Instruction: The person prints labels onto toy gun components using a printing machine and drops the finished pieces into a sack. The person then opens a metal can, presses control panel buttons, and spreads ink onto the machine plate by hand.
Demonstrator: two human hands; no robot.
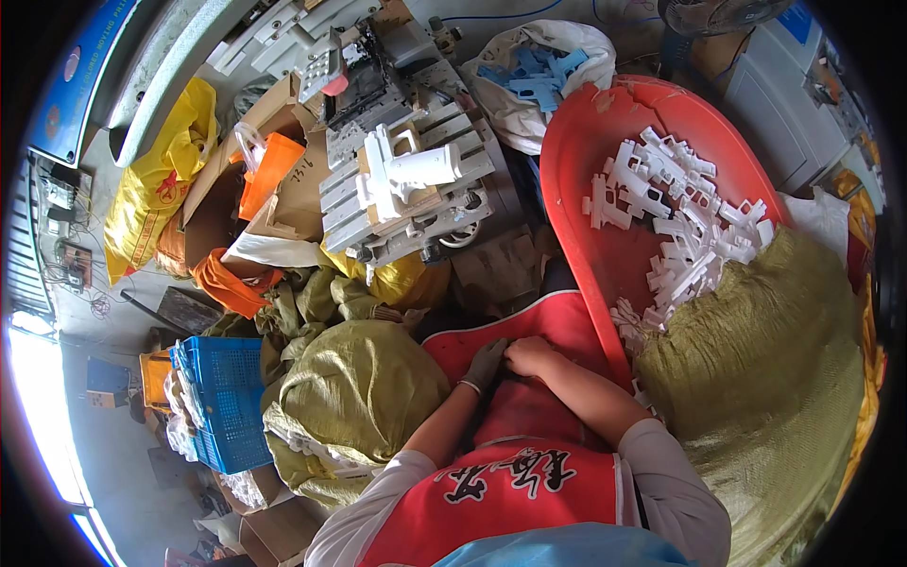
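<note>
My two hands meet over the red apron (576,331) on my lap. My left hand (487,365) wears a grey glove, its fingers drawn together and reaching toward the other hand. Bare and curled, my right hand (531,356) touches the left at the fingertips. Anything held between them is too small or hidden to make out. Ahead of my hands, a white toy pistol (406,170) lies on its side on the slotted metal bed of a machine (345,203).
To the right, a cracked red tub (576,189) holds many white toy pistols (699,227), beside a large olive woven sack (765,378). Blue toy pistols (539,80) fill a white bag (501,57). Left are another olive sack (364,383), a blue crate (222,406) and a cardboard box (302,189).
</note>
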